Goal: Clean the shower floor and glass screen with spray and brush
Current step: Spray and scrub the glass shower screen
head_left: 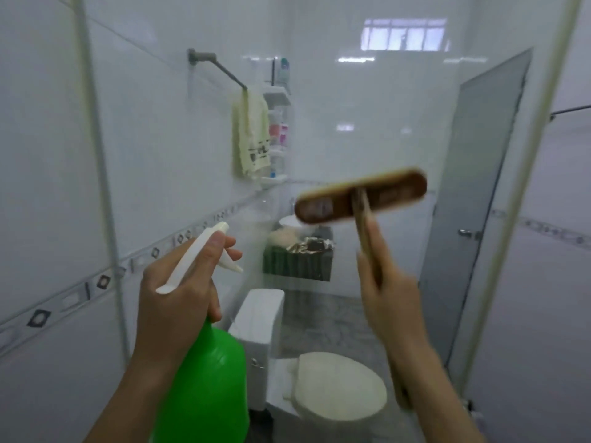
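Observation:
My left hand [179, 282] grips the neck of a green spray bottle [211, 378] with a white trigger head [204, 251], fingers on the trigger, nozzle aimed at the glass screen [319, 129] just ahead. My right hand [387, 292] holds the wooden handle of a brown brush [361, 196], raised at chest height. The brush head lies crosswise against or very near the glass and looks blurred. The shower floor is out of view.
Through the glass I see a white toilet [323, 382], a dark basket of items [300, 254], a towel on a rail [252, 132], a shelf rack of bottles [279, 123] and a grey door [473, 199]. Pale frame posts [99, 174] edge the screen.

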Tool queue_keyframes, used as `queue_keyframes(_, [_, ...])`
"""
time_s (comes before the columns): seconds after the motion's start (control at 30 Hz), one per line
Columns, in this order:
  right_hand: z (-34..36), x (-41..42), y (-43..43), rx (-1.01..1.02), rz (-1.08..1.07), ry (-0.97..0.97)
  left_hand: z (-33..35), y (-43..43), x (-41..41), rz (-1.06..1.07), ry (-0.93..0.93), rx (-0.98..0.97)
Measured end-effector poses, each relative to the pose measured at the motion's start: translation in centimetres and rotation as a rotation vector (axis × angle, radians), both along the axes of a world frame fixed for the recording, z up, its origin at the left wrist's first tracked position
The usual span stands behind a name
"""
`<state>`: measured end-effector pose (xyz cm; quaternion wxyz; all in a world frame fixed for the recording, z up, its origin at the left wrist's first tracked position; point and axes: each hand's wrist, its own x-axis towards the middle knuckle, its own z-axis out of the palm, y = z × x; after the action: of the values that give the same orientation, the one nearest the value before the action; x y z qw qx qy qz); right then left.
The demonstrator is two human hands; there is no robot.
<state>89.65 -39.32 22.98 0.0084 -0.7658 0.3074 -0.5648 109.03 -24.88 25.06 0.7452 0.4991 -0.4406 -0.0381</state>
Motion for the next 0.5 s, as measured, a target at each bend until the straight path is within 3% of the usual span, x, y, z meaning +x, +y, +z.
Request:
queue_keyframes(0.13, [6.7, -0.4, -2.4, -0.059, 0.000, -0.205, 0.0, -1.2, -2.1, -0.061, -0.002, -0.015])
queue_keyframes(0.27, [-3.5, -2.7, 1.0, 0.194, -0.013, -0.190, 0.1, -2.4, -3.8, -0.150, -0.010, -0.019])
queue_keyframes(0.33, [-4.9, -3.9, 2.2, 0.239, -0.051, -0.200, 0.1, -2.7, -4.6, -0.175, -0.020, -0.019])
queue_keyframes(0.5, [6.4, -7.0, -2.1, 0.046, -0.079, -0.329, -0.3, -3.3, -6.6, -0.229, -0.018, 0.003])
